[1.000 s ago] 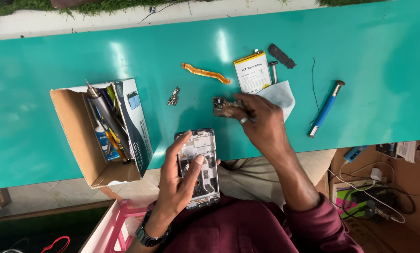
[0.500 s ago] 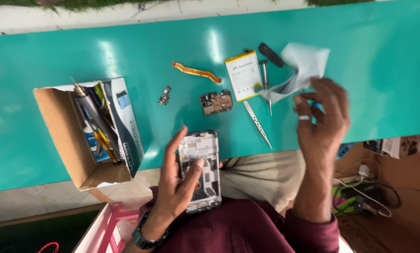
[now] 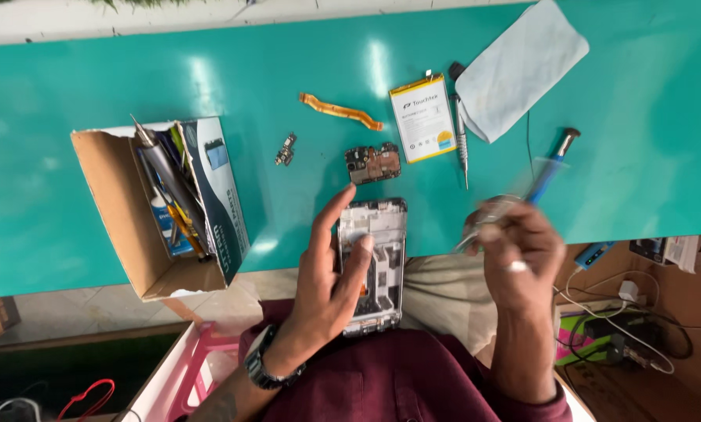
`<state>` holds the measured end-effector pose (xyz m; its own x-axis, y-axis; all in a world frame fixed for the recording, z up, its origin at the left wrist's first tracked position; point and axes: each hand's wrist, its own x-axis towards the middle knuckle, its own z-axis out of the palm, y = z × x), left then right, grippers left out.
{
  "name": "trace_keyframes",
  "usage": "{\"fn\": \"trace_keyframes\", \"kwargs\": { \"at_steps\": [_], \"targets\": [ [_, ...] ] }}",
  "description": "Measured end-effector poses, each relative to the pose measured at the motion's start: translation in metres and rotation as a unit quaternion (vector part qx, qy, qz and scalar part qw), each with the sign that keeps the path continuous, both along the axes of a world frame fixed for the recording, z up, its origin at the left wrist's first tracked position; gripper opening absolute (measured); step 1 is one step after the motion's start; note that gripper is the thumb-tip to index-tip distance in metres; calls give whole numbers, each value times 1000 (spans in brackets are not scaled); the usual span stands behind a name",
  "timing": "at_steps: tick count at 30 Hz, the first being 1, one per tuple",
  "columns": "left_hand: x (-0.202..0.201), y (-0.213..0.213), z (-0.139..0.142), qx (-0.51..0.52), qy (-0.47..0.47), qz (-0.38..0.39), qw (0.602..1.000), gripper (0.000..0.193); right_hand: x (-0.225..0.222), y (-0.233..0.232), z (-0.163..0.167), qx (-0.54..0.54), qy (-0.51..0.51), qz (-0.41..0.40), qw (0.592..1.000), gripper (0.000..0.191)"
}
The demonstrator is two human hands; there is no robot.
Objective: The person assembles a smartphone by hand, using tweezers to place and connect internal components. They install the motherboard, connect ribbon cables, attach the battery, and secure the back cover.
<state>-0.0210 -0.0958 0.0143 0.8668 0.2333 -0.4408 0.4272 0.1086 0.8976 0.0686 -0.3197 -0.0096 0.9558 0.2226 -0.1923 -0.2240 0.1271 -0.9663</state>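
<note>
An opened phone frame point(image 3: 372, 266) is gripped by the left hand point(image 3: 329, 285) at the table point(image 3: 132, 86) edge; blurred tweezers point(image 3: 487, 215) are pinched in the right hand point(image 3: 518, 250)

We see the phone frame point(image 3: 374, 266), opened and without its back cover, silver-rimmed with grey inner parts exposed. It lies lengthwise, its far end over the near edge of the teal desk point(image 3: 288, 70), its near end over the lap. The left hand point(image 3: 331, 281) grips it along its left side, thumb on the inner parts. The right hand point(image 3: 518, 250) holds tweezers point(image 3: 483, 219), thin, metallic and blurred, just right of the frame.
</note>
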Motion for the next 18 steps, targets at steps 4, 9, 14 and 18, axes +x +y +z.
{"fn": "trace_keyframes", "kwargs": {
  "at_steps": [4, 9, 14, 18],
  "targets": [
    [3, -3, 3, 67, 134, -79, 986, 68, -6, 13, 9, 138, -64, -27, 988, 18],
    [1, -4, 8, -17, -133, -14, 991, 56, -9, 29, 10, -153, -311, 60, 936, 28],
    [2, -1, 9, -29, -130, -14, 991, 57, -6, 30, 23, -197, -341, 110, 913, 21],
    [0, 1, 8, -27, -130, -16, 991, 57, -6, 36, 28, -241, -363, 114, 893, 20]
  ]
}}
